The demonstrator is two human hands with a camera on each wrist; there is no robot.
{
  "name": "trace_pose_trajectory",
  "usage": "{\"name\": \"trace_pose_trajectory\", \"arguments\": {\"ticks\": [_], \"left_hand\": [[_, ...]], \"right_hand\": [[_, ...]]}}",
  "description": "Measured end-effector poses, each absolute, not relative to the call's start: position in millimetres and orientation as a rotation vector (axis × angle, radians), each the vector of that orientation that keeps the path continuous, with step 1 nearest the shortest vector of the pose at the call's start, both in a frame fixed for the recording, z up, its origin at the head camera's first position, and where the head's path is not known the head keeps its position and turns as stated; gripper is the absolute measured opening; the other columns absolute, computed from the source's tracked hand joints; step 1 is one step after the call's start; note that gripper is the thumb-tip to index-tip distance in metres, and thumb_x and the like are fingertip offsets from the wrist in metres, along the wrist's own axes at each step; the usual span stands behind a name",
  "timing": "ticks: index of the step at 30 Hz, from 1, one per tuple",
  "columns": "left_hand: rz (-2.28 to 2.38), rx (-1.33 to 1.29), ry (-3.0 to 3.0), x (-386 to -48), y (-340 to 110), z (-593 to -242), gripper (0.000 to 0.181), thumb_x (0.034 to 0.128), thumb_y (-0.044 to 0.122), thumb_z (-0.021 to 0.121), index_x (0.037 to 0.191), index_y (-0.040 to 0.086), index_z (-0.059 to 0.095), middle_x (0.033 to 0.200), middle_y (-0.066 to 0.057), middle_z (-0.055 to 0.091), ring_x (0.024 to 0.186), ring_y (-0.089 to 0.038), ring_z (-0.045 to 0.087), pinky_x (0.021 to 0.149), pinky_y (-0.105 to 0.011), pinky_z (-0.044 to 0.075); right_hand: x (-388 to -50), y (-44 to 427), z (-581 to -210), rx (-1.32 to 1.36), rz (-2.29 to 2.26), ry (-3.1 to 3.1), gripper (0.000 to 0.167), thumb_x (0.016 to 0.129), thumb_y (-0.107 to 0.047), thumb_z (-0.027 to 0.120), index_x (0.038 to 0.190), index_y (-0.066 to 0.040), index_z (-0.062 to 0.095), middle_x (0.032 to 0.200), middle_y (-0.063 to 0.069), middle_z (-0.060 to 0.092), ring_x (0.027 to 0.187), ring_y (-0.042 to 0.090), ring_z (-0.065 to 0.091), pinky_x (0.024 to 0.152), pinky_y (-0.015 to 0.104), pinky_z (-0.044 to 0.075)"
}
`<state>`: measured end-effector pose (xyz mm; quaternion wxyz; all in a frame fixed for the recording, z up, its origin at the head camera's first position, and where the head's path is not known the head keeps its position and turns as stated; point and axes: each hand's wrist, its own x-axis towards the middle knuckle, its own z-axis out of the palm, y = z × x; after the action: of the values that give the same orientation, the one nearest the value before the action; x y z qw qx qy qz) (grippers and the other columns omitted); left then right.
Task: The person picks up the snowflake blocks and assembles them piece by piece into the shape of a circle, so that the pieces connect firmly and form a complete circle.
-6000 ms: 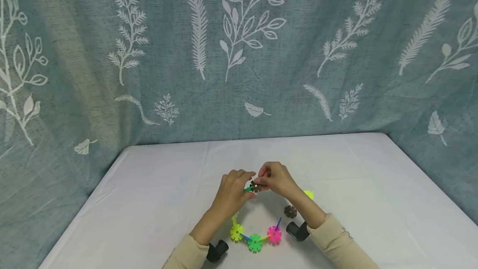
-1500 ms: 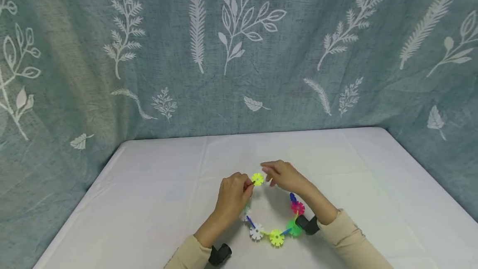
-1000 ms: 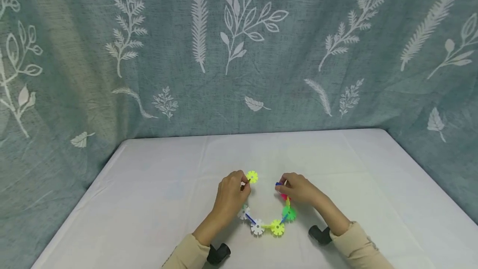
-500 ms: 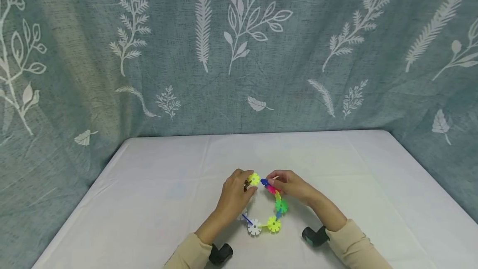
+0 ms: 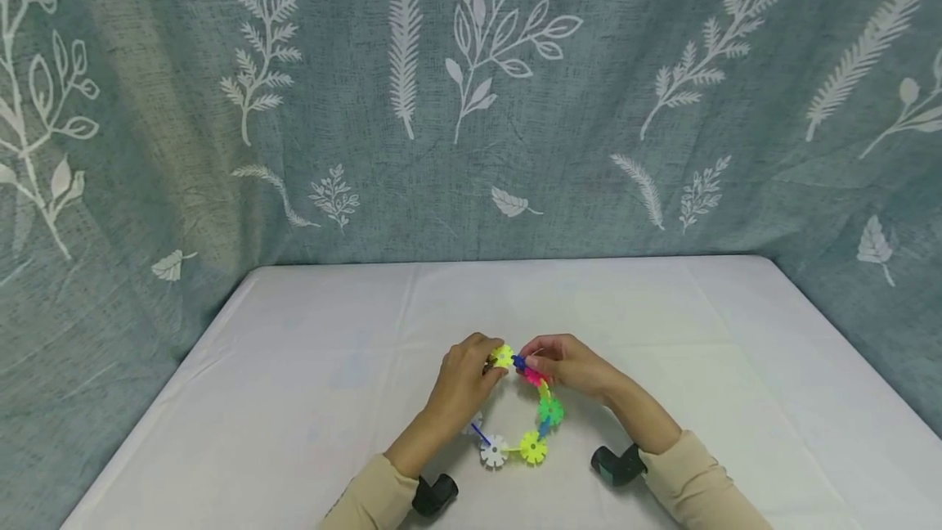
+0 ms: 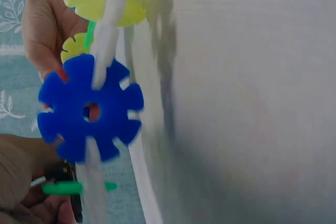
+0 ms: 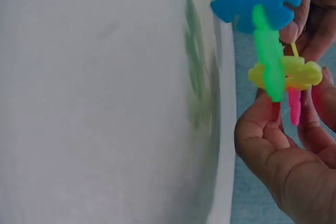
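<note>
A ring-shaped chain of interlocking flower discs spans my two hands over the white table. In the head view, my left hand (image 5: 458, 379) grips its upper left part beside a yellow disc (image 5: 504, 357), its fingers hiding some pieces. My right hand (image 5: 572, 366) pinches the chain by a blue disc (image 5: 519, 363) and a pink disc (image 5: 533, 377). The blue disc meets the yellow one; whether their slots interlock I cannot tell. Below hang a green disc (image 5: 550, 411), a lower yellow disc (image 5: 533, 448) and a white disc (image 5: 494, 451). Another blue disc (image 6: 63, 108) looms large in the left wrist view.
White cloth (image 5: 324, 399) covers the table, whose far edge meets a teal curtain (image 5: 559, 211) with white leaf prints. Black wrist cameras, a left one (image 5: 436, 497) and a right one (image 5: 616, 466), jut inward below the forearms.
The right hand has taken hold of the chain's blue end and drawn it left to the yellow disc by the left hand. The once-open chain now forms a ring.
</note>
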<state>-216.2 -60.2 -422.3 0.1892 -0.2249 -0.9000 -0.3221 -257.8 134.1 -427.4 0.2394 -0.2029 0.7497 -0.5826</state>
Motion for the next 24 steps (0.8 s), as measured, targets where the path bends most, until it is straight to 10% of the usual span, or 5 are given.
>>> {"name": "trace_pose_trajectory", "arguments": {"ticks": [15,24], "left_hand": [[-0.7,-0.76,-2.478,-212.8,-57.5,-417.2,0.029,0.0703,0.007,0.074,0.096,-0.004,0.066,0.087,-0.012,0.068,0.076,-0.02,0.064,0.072,-0.033,0.05],[-0.724,-0.526,-2.609,-215.1,-50.1,-413.9,0.024,0.0706,0.014,0.078,0.082,0.0,0.063,0.071,-0.007,0.062,0.061,-0.014,0.056,0.054,-0.022,0.041]], "right_hand": [[-254.6,130.2,-421.7,-0.758,-1.622,2.107,0.019,0.091,-0.004,0.053,0.087,0.014,0.053,0.072,-0.005,0.059,0.062,0.005,0.045,0.057,0.019,0.04],[-269.5,129.1,-408.7,-0.712,-1.373,2.278,0.018,0.091,-0.012,0.056,0.095,0.005,0.063,0.081,0.006,0.063,0.07,0.01,0.05,0.065,0.021,0.043]]}}
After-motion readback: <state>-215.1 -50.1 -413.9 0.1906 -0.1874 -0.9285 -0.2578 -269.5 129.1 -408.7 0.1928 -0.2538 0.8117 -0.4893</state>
